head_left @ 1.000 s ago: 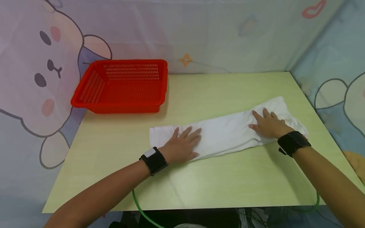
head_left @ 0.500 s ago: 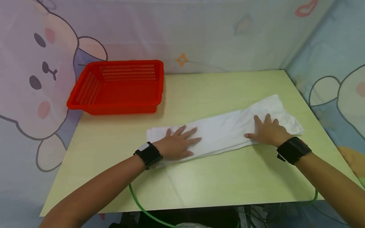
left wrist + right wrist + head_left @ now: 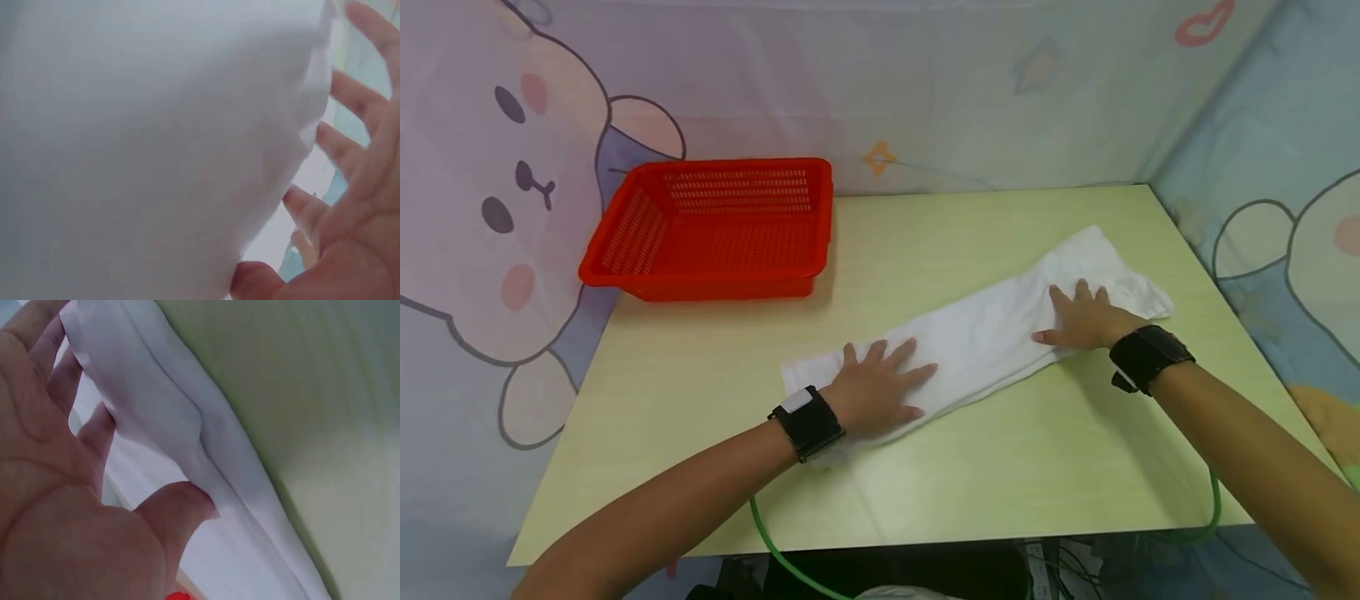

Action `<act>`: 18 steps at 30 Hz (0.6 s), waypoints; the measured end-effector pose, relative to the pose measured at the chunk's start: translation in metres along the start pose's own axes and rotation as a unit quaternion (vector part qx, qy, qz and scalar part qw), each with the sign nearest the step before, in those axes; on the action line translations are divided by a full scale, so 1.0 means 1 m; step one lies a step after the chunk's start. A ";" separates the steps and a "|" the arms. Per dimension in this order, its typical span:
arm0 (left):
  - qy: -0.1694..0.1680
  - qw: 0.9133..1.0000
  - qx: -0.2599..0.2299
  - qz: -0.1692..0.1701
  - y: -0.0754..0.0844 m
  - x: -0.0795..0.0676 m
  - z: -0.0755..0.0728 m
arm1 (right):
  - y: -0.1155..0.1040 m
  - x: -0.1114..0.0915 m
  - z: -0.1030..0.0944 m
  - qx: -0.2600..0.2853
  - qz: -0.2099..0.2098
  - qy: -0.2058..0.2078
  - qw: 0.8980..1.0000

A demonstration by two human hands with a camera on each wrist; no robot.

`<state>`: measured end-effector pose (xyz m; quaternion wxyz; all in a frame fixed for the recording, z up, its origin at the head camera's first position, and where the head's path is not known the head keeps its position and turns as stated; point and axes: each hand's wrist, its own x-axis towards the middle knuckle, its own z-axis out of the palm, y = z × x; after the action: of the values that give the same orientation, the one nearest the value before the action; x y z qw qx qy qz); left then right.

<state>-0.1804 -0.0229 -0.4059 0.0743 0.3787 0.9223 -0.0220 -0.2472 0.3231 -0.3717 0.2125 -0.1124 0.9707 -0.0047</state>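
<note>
A white cloth (image 3: 977,342), folded into a long strip with layered edges, lies slantwise on the table, its right end farther back. On its left part rests my left hand (image 3: 876,392), fingers spread and fairly straight. My right hand (image 3: 1081,321) touches the wider right part with its fingertips, thumb pointing left. In the left wrist view the fingertips of the left hand (image 3: 356,212) meet the cloth (image 3: 156,156) along its surface. The right wrist view shows the thumb and fingertips of the right hand (image 3: 81,494) against the cloth's folded edge (image 3: 169,419).
A red plastic basket (image 3: 730,287) with slotted sides stands at the back left of the pale table (image 3: 970,492). Printed curtains (image 3: 970,100) hang behind and beside the table. A green cable (image 3: 767,533) loops down past the front edge.
Both hands stay on the cloth while it turns: its right end has shifted back and to the left, with the right hand moving along. The left end sits slightly nearer the front.
</note>
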 end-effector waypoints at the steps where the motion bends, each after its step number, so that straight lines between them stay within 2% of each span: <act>1: 0.010 1.000 0.012 0.005 0.001 0.001 0.001 | 0.001 0.003 -0.002 -0.001 -0.004 0.002 1.000; 4: 0.032 0.999 0.028 0.027 0.003 0.003 0.003 | 0.001 0.009 -0.006 0.009 -0.014 0.004 1.000; 7: 0.040 0.997 0.037 0.059 0.007 0.005 0.003 | -0.001 0.017 -0.011 0.017 -0.027 0.008 0.999; 12: 0.024 0.994 0.039 0.094 0.016 0.007 0.004 | -0.009 0.032 -0.015 0.024 -0.044 0.012 0.999; 18: 0.013 0.994 0.042 0.104 0.025 0.011 0.006 | -0.019 0.053 -0.019 0.028 -0.046 0.014 0.998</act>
<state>-0.1698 0.0015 -0.4132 0.0484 0.4757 0.8770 -0.0481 -0.2981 0.2924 -0.3749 0.2020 -0.1507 0.9668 -0.0433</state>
